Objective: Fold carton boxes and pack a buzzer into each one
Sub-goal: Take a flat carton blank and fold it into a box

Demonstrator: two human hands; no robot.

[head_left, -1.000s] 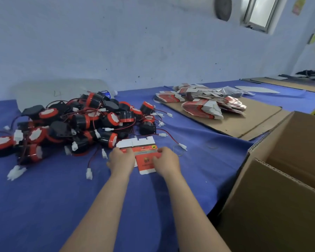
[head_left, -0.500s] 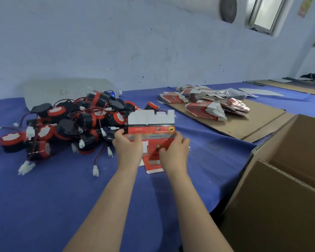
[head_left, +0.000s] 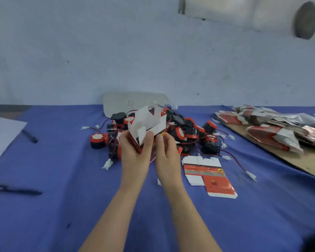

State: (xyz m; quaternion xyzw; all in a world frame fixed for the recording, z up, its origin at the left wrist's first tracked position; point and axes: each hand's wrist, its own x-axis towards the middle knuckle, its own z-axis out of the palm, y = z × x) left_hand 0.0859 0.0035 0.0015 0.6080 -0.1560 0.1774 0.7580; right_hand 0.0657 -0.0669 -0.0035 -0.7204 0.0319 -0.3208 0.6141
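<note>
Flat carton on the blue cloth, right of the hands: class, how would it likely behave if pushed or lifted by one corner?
The flat carton looks like thin printed card, so probably very light and floppy along its creases. Lying flat on the blue cloth, it should slide rather than roll. Its white flaps might bend easily.

The raised carton (head_left: 147,122) hides part of the buzzer pile (head_left: 188,129).

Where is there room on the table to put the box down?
Bare blue cloth lies between the pen and the buzzer pile, and near the front, right of the flat box. It is crowded around that pile and the box stacks.
</note>
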